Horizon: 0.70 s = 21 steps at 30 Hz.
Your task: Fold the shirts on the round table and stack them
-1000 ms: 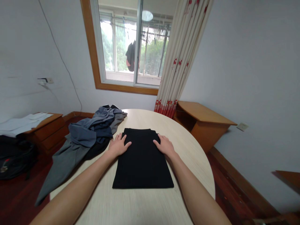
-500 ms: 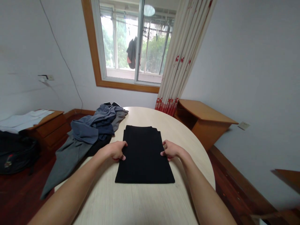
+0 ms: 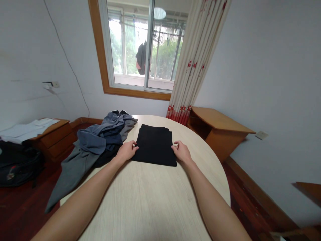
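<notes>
A folded black garment [image 3: 154, 145] lies flat on the pale wooden table [image 3: 145, 201] in front of me, a neat, roughly rectangular stack with a small step at its far edge. What sort of garment it is does not show. My left hand [image 3: 127, 150] grips its left edge, thumb and forefinger at the cloth near the front left corner. At the right edge, my right hand [image 3: 182, 152] has its thumb against the fabric and its fingers curled.
Left on the table is a heap of grey, blue and dark clothes [image 3: 100, 134], part of it hanging over the edge. A wooden desk [image 3: 220, 124] stands behind right, by the curtain [image 3: 193, 67]. On the floor at left are a black backpack [image 3: 20, 164] and a drawer cabinet [image 3: 59, 140].
Both my hands have moved forward with the folded black garment, which now lies farther away on the table and slightly turned. The clothes heap stays put.
</notes>
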{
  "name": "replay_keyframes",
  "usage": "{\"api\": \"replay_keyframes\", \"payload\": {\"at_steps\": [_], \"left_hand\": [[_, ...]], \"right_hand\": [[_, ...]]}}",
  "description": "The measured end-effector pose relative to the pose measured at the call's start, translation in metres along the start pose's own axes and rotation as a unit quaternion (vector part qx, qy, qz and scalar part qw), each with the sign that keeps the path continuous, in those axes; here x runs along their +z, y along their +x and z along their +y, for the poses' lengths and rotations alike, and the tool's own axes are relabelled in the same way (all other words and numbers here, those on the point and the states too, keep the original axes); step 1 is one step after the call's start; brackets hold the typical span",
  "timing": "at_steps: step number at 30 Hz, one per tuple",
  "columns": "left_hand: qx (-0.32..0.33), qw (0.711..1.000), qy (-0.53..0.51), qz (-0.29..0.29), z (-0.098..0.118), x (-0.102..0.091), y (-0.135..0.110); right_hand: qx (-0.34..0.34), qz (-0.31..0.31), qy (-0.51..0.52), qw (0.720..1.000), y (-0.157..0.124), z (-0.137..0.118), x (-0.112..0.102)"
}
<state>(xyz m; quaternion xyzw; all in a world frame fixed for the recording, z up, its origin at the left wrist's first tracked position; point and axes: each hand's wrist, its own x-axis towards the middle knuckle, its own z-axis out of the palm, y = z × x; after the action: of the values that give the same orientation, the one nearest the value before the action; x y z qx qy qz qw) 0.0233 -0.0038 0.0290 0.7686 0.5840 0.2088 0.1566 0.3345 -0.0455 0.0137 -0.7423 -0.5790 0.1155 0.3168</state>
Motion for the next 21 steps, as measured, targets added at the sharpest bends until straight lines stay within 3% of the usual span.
{"api": "replay_keyframes", "payload": {"at_steps": [4,9,16,21], "left_hand": [[0.008,0.996,-0.080,-0.040,-0.006,-0.008,-0.010],[-0.015,0.974,-0.196,-0.116,-0.016,-0.007,-0.009],[-0.008,0.956,-0.239,-0.170,-0.026,-0.010,-0.005],[0.016,0.968,-0.216,-0.124,-0.023,-0.018,-0.006]], "right_hand": [[-0.013,-0.108,0.116,0.987,-0.014,0.007,-0.008],[0.006,-0.269,0.214,0.939,-0.026,0.003,-0.023],[-0.022,-0.286,0.240,0.927,-0.024,0.001,-0.045],[-0.046,-0.256,0.234,0.937,-0.024,0.001,-0.053]]}}
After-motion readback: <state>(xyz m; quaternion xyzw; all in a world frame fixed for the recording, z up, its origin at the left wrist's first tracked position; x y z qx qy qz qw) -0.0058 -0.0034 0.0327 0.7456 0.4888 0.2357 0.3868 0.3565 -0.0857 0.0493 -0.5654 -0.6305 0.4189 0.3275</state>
